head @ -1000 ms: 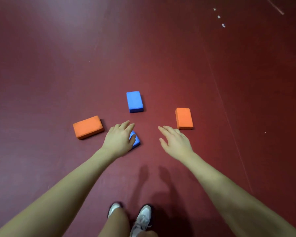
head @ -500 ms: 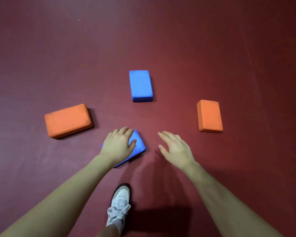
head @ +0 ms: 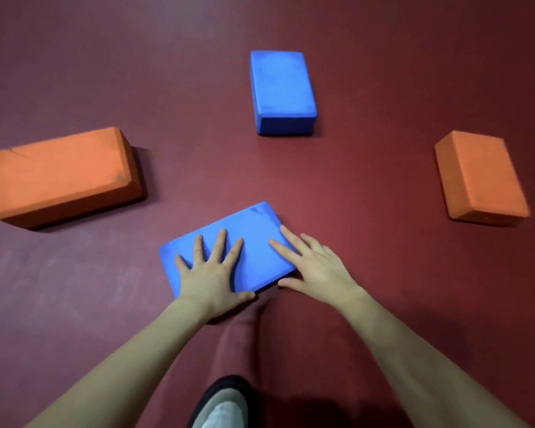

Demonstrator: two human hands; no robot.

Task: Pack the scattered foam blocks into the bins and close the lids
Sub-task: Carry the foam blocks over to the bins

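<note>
Left hand (head: 210, 270) lies flat on the near blue foam block (head: 229, 247), fingers (head: 218, 242) spread and straight, thumb along the block's near edge. Right hand (head: 317, 268) is open too, straight fingers resting on the block's right end, thumb by its near corner. Block lies flat on the dark red floor (head: 368, 149), long axis diagonal, near-left to far-right. Far blue foam block (head: 281, 91) points away from the person. Left orange foam block (head: 62, 176) lies mostly crosswise; right orange foam block (head: 481, 177) lies roughly lengthwise. A shoe (head: 223, 403) shows at the bottom edge.
</note>
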